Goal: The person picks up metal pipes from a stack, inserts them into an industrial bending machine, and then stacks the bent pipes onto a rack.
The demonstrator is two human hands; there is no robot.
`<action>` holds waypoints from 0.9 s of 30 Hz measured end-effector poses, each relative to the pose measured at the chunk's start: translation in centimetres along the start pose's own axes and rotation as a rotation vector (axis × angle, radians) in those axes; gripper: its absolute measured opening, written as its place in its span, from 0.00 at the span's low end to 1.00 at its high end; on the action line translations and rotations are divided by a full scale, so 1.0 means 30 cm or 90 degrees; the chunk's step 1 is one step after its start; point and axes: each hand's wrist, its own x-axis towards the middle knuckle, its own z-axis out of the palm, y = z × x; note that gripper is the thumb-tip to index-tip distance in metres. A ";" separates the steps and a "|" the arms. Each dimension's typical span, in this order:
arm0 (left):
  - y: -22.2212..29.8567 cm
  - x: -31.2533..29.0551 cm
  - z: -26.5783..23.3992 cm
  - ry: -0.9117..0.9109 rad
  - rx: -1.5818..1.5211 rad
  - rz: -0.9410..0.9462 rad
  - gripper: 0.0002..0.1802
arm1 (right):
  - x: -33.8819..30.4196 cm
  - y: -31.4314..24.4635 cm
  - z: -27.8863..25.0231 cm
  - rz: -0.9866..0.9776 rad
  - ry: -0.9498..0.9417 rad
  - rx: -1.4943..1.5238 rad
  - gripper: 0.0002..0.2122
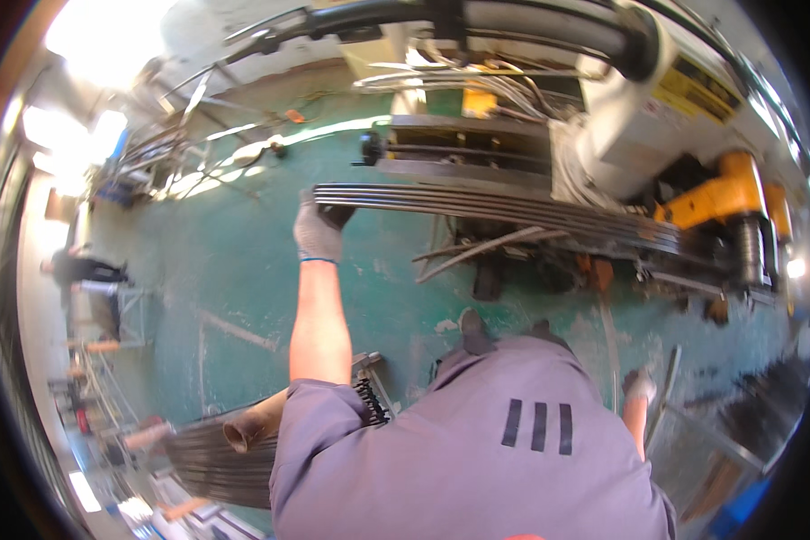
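Note:
My left hand (318,229), in a pale work glove with a blue cuff edge, is closed round the left end of several long, thin metal tubes (441,200). They lie side by side and run rightward to the machine's orange arm (715,193). My left arm is stretched out in front of me. Down at my right side is my right hand (639,385), gloved as well, apart from the tubes. It is nearest to a grey metal bar (664,391) of a stand; its fingers are too small and blurred to read.
A large machine with a white body (616,121) and a dark steel bed (468,148) stands ahead. Behind me at lower left lie a stack of dark tubes (220,463) and a wide brown pipe (254,423). Another person (90,267) is far left on the green floor (234,297).

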 end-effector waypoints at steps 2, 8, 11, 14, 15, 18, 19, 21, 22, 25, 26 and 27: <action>-0.047 0.014 -0.040 -0.026 -0.001 -0.014 0.29 | 0.056 -0.033 -0.093 0.012 -0.038 0.097 0.12; -0.020 -0.055 -0.054 -0.019 0.170 0.024 0.27 | -0.222 -0.164 0.202 -0.052 0.092 -0.078 0.11; -0.008 -0.063 0.012 0.005 0.217 0.007 0.29 | -0.178 -0.219 0.216 -0.045 0.057 -0.096 0.11; -0.015 -0.013 -0.023 0.014 0.053 -0.003 0.34 | -0.097 -0.323 0.235 -0.032 0.016 -0.118 0.12; -0.031 -0.019 -0.004 0.003 0.065 0.019 0.36 | -0.065 -0.352 0.230 -0.027 0.008 -0.133 0.12; -0.171 -0.062 0.026 0.101 -0.042 0.073 0.40 | 0.105 -0.455 0.197 -0.007 -0.033 -0.169 0.10; -0.258 -0.093 0.087 0.172 -0.069 0.060 0.41 | 0.180 -0.467 0.163 0.009 -0.052 -0.139 0.10; -0.454 -0.194 0.190 0.200 -0.113 -0.005 0.41 | 0.327 -0.493 0.101 0.049 -0.099 -0.077 0.09; -0.561 -0.241 0.204 0.205 -0.141 -0.064 0.40 | 0.358 -0.538 0.109 0.058 -0.101 -0.139 0.09; -0.935 -0.384 0.437 -0.036 0.515 -0.050 0.31 | 0.462 -0.633 0.116 0.048 -0.123 -0.264 0.09; -1.006 -0.448 0.591 -0.192 1.030 0.084 0.28 | 0.492 -0.646 0.099 0.050 -0.123 -0.277 0.09; -1.066 -0.511 0.714 -0.289 1.274 0.229 0.25 | 0.509 -0.657 0.089 0.050 -0.128 -0.286 0.10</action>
